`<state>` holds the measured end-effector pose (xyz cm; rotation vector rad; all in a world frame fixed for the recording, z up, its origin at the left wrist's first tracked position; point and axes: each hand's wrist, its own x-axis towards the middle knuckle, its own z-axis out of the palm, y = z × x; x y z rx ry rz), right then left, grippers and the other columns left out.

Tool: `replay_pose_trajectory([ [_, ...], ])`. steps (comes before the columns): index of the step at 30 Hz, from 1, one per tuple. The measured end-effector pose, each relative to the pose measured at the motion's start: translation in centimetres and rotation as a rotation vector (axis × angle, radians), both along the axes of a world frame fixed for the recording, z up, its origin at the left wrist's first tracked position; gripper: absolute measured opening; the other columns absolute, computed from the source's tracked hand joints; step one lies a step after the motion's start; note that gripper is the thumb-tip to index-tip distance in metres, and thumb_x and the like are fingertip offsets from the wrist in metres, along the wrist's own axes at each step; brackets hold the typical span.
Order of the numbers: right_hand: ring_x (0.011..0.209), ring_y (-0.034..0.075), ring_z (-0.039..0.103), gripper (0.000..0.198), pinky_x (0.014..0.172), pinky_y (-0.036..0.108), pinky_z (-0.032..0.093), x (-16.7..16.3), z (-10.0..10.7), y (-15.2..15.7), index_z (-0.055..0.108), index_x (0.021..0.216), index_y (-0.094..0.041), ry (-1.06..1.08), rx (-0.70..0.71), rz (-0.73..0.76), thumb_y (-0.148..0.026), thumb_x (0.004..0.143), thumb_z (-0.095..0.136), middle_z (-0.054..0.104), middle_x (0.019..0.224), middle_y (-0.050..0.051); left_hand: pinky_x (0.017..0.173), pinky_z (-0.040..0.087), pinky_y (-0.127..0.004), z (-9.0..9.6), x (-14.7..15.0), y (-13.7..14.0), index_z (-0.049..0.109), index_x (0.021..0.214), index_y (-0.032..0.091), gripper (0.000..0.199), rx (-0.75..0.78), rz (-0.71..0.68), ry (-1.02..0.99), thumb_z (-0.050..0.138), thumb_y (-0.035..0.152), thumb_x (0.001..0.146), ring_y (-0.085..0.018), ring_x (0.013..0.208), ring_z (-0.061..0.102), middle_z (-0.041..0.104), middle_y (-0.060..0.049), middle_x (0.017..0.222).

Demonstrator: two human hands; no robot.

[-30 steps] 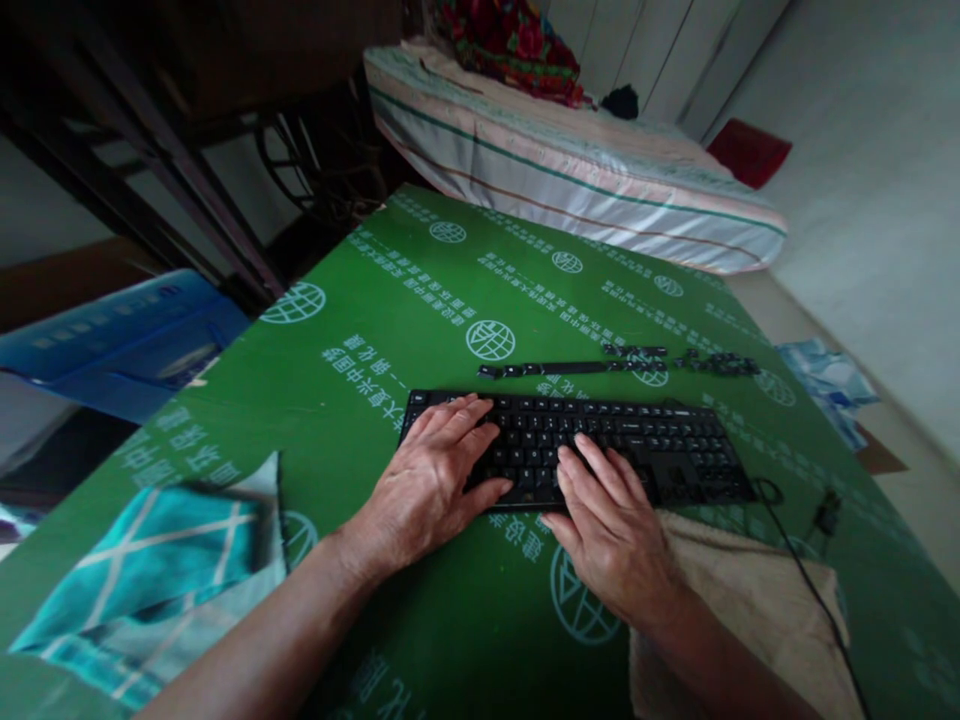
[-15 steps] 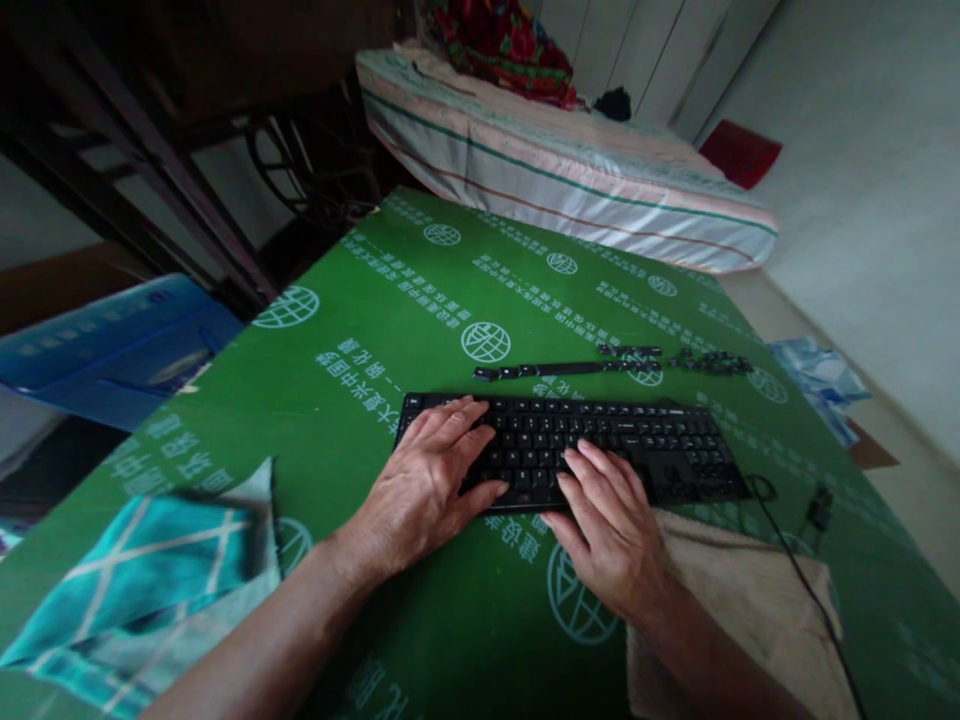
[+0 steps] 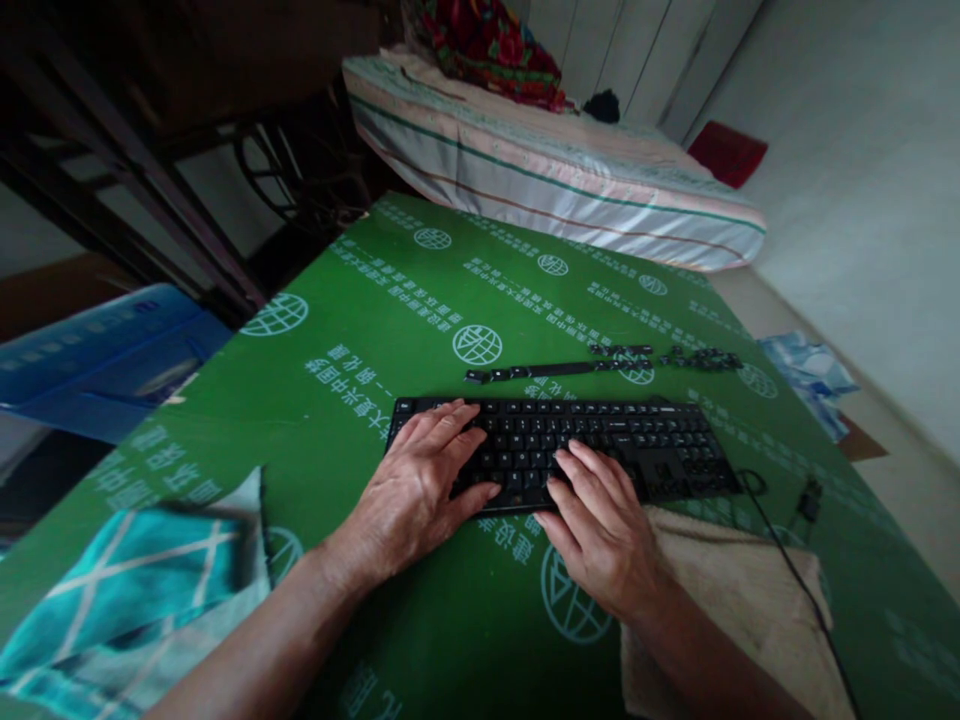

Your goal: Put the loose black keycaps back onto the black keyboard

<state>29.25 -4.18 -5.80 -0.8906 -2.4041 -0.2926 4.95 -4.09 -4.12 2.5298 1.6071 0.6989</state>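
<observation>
Black plastic keys lie under both hands: the left hand (image 3: 409, 490) rests flat on the left end of the keyboard (image 3: 600, 448), fingers spread and loose, its grip open and holding nothing. The right hand (image 3: 600, 530) lies just beside it with fingertips on the keys near the middle of the front row, likewise open, the wrist over a beige towel (image 3: 739, 590) at the near edge of the surface (image 3: 420, 320). The keyboard sits near the middle of the green printed surface, its cable (image 3: 787, 570) trailing off the right end. Just behind it lies a row of loose keys (image 3: 600, 362). A teal checked cloth (image 3: 127, 590) covers the near left corner.
</observation>
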Motion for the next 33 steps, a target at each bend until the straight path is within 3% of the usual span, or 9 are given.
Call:
replay_pose_trajectory([
  [4, 0.124, 0.032, 0.052, 0.024, 0.097, 0.052, 0.047, -0.1, 0.1, 0.1, 0.062, 0.106, -0.010, 0.049, -0.027, -0.005, -0.024, 0.086, 0.062, 0.064, 0.119, 0.019, 0.106, 0.039, -0.053, 0.0, -0.1, 0.1, 0.058, 0.121, 0.013, 0.047, 0.004, -0.006, -0.015, 0.058, 0.045, 0.086, -0.032, 0.130, 0.044, 0.051, -0.016, 0.138],
  [13, 0.116, 0.028, 0.056, 0.028, 0.094, 0.052, 0.051, 0.9, -0.3, 1.7, 0.059, 0.115, -0.016, 0.429, -0.121, -0.100, -0.013, 0.087, 0.056, 0.064, 0.113, 0.014, 0.105, 0.041, -0.051, 0.1, -0.2, 0.2, 0.059, 0.119, 0.012, 0.047, 0.017, -0.008, 0.015, 0.058, 0.045, 0.086, -0.033, 0.129, 0.045, 0.053, -0.018, 0.135],
  [33, 0.098, 0.022, 0.065, 0.019, 0.090, 0.045, 0.055, 1.6, -0.5, 3.4, 0.069, 0.099, -0.020, 0.798, -0.182, -0.197, -0.018, 0.087, 0.055, 0.070, 0.099, 0.009, 0.101, 0.044, -0.053, 0.6, 0.1, 0.2, 0.058, 0.120, 0.014, 0.048, 0.040, 0.026, 0.167, 0.052, 0.048, 0.087, -0.034, 0.127, 0.048, 0.052, -0.019, 0.137],
])
